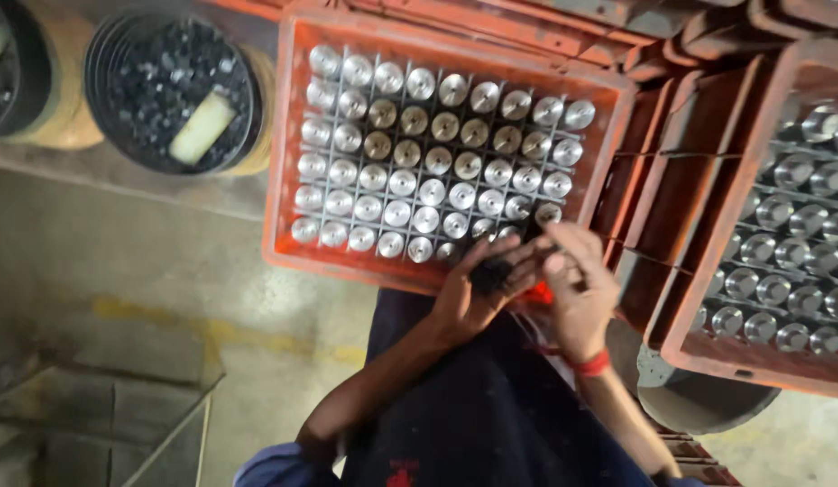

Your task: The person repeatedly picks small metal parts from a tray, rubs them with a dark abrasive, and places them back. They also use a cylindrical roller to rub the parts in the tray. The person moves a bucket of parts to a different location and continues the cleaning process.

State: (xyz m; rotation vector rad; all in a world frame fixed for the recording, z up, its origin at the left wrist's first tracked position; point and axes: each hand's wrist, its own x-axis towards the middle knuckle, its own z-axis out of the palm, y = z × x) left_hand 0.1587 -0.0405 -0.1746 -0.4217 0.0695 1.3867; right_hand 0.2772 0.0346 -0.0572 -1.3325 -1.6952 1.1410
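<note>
Both hands meet at the near edge of the orange crate (284,144): left hand (478,289) cups small dark bits (491,273), right hand (577,293) pinches something, can't tell what.

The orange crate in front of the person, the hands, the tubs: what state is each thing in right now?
Orange crate: open-topped, grid nearly full of round metal parts, upright.
Second orange crate: to the right, also loaded with metal parts.
Black tub: open, holds small dark pieces and a pale block.
Left hand: cupped around small dark pieces.
Right hand: fingers bent beside the left hand; its grip cannot be told.
</note>
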